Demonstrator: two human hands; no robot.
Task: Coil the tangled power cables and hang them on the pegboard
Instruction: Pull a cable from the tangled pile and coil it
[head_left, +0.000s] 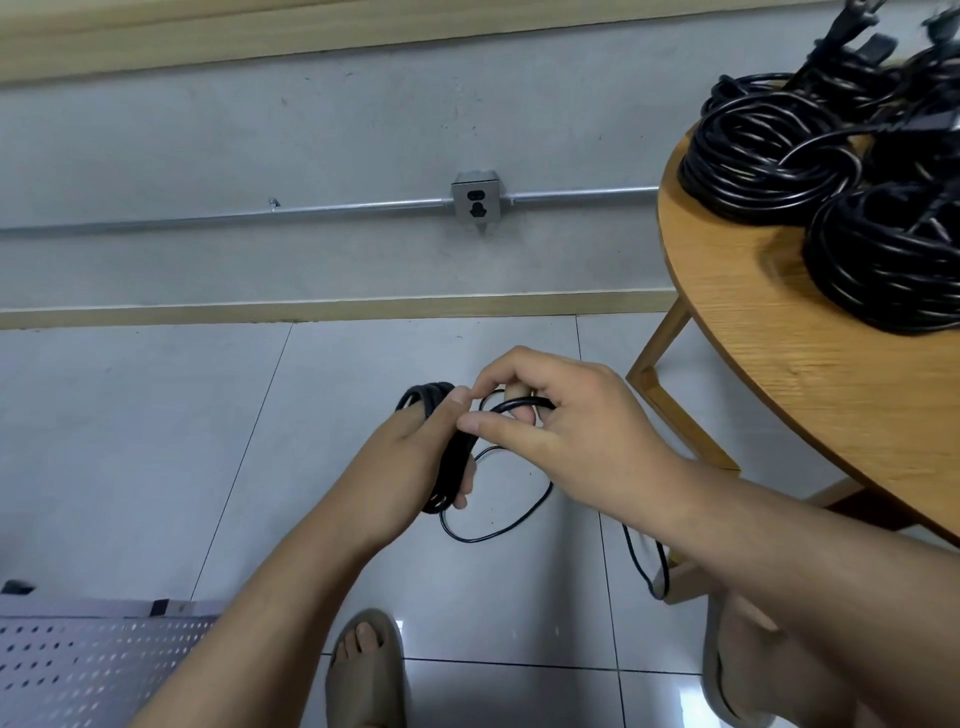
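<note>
left hand (415, 457) grips coil (423, 396); right hand (566, 436) fingers pinch strand (525, 402) | table (779, 374): coiled cables (753, 161)

The cable (449, 467) in the near middle was black, as were the coils (763, 156) at far right. The table (779, 374) under them was honey-tan with fine grain. The floor tiles (156, 441) were pale grey with dark grout lines, the wall (260, 130) mottled grey, its baseboard (311, 310) tan, the outlet box (475, 200) silver. The near-left perforated panel (78, 660) was light grey, dotted in rows.
</note>
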